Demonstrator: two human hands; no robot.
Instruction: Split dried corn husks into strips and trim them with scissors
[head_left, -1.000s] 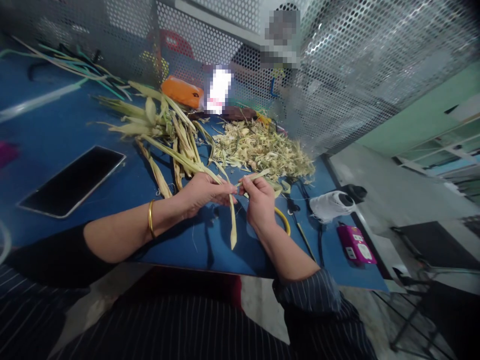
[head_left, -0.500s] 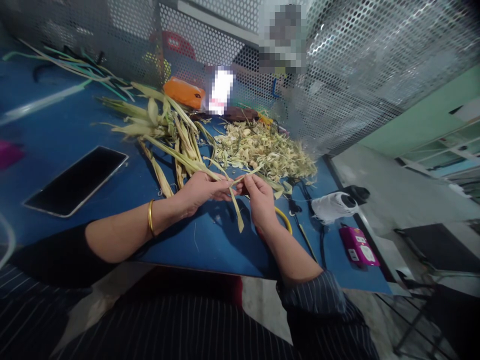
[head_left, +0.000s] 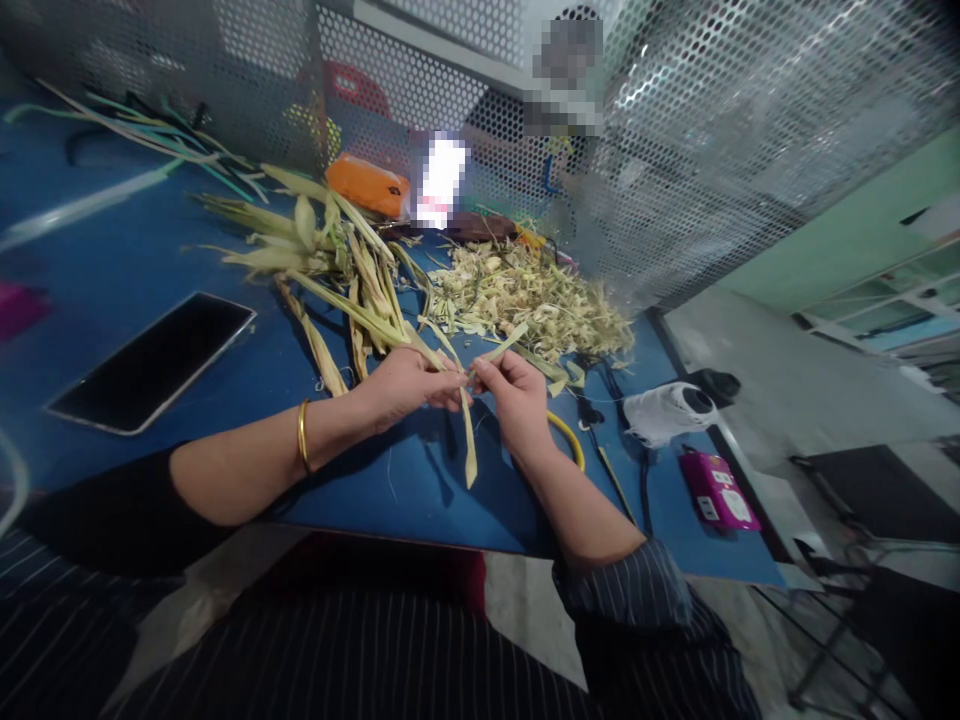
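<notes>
A pale green-yellow strip of dried husk hangs down between my hands over the blue table. My left hand pinches the husk between thumb and fingers. Close beside it, my right hand pinches a strip too, with one end sticking up past the fingers. Behind my left hand lies a bundle of long husks, and one long piece runs from it toward that hand. A heap of short husk scraps sits just beyond my right hand. The exact crossing of the strips is hidden by my fingertips.
On the left lies a dark phone. At the right are a white thread spool and a magenta packet. An orange packet and a lit screen stand before the perforated metal screen. Green-white straps lie back left.
The hanging husk end has swung left and lower, now pointing nearly straight down. My right fingers have shifted slightly, closer to the left fingertips. The surroundings look the same.
</notes>
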